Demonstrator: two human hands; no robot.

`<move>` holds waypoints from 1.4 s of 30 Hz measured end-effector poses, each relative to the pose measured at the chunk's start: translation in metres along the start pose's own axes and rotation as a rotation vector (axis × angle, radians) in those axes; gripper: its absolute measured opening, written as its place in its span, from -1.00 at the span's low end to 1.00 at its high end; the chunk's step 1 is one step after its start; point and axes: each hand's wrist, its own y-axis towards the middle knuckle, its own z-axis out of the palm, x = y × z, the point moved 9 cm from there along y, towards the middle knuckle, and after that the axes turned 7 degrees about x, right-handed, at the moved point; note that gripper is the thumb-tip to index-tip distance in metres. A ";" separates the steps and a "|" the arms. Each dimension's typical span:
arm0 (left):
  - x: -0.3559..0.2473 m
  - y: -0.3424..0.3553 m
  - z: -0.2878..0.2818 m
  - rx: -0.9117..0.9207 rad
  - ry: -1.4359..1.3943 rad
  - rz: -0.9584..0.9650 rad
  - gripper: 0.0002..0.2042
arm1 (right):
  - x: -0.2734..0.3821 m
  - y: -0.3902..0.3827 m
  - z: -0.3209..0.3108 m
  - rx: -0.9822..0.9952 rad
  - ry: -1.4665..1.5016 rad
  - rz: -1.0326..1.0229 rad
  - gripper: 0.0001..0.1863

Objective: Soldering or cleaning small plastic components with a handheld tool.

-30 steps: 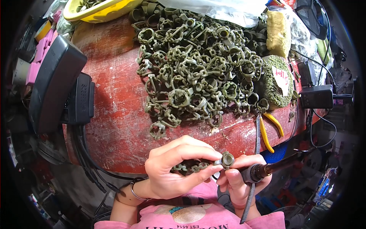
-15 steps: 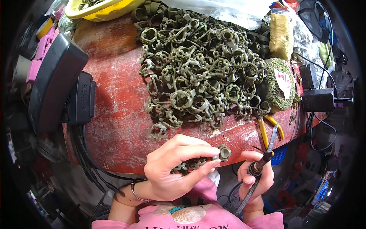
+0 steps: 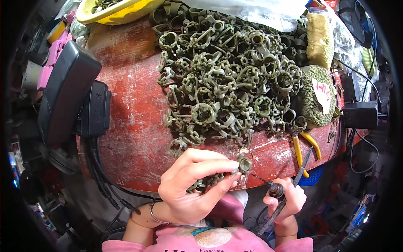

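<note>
At the table's near edge my left hand [image 3: 191, 189] pinches an olive-green ring-shaped piece [image 3: 244, 165], with matching chain links partly hidden under my fingers. Lower right, my right hand [image 3: 289, 201] grips a dark-handled tool [image 3: 276, 190] and a long flat file [image 3: 303, 168]. The tool’s thin dark tip points up-left, close to the piece; I cannot tell whether it touches. A large heap of similar green rings and linked pieces [image 3: 226, 84] covers the middle of the scratched red table [image 3: 126, 159]. Yellow-handled pliers [image 3: 312, 145] lie near my right hand.
A yellow basin [image 3: 113, 17] sits at back left, plastic sheeting [image 3: 252, 12] behind the heap. Black devices [image 3: 63, 92] with cables stand at left. A beige sponge [image 3: 319, 40], labelled green block [image 3: 317, 94], black adapter [image 3: 359, 115] and blue basket [image 3: 312, 176] are at right.
The dark tool has swung from pointing up-right to pointing up-left, toward the held piece. My left hand has risen slightly with the piece; my right hand still grips tool and file.
</note>
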 end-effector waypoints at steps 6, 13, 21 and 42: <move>0.000 -0.003 0.001 0.010 0.014 0.014 -0.82 | 0.003 0.000 0.004 0.087 -0.094 -0.059 -0.53; 0.000 -0.002 0.002 0.025 0.024 0.006 -0.82 | 0.003 0.001 0.004 0.108 -0.159 -0.070 -0.54; 0.000 -0.001 0.002 0.013 0.045 0.015 -0.83 | 0.005 0.004 0.004 0.129 -0.151 -0.090 -0.52; 0.004 -0.001 0.003 0.011 -0.004 -0.062 -0.83 | 0.003 0.004 0.006 0.166 -0.120 -0.039 -0.54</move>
